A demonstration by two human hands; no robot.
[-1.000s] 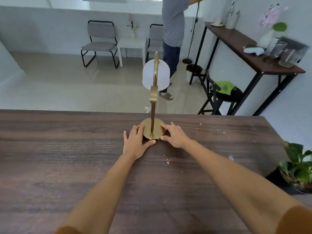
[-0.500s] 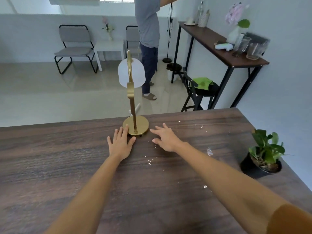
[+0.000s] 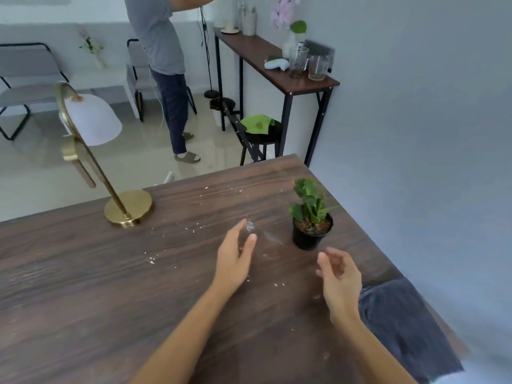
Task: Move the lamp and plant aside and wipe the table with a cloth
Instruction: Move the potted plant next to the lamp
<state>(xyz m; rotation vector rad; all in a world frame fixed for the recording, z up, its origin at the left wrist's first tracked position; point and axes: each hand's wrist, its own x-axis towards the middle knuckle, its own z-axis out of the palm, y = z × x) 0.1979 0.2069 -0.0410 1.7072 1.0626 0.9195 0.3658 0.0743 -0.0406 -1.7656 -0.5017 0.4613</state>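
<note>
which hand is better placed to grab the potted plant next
Probably the right hand: it hovers open just below the potted plant, on the plant's side of the table. The left hand, also open, sits farther off, toward the lamp.

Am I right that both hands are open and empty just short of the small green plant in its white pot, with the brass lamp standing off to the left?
Nearly: the pot is black, not white. The head view shows both hands, left and right, open and empty just short of the small green plant in its black pot, with the brass lamp standing off to the left.
</note>
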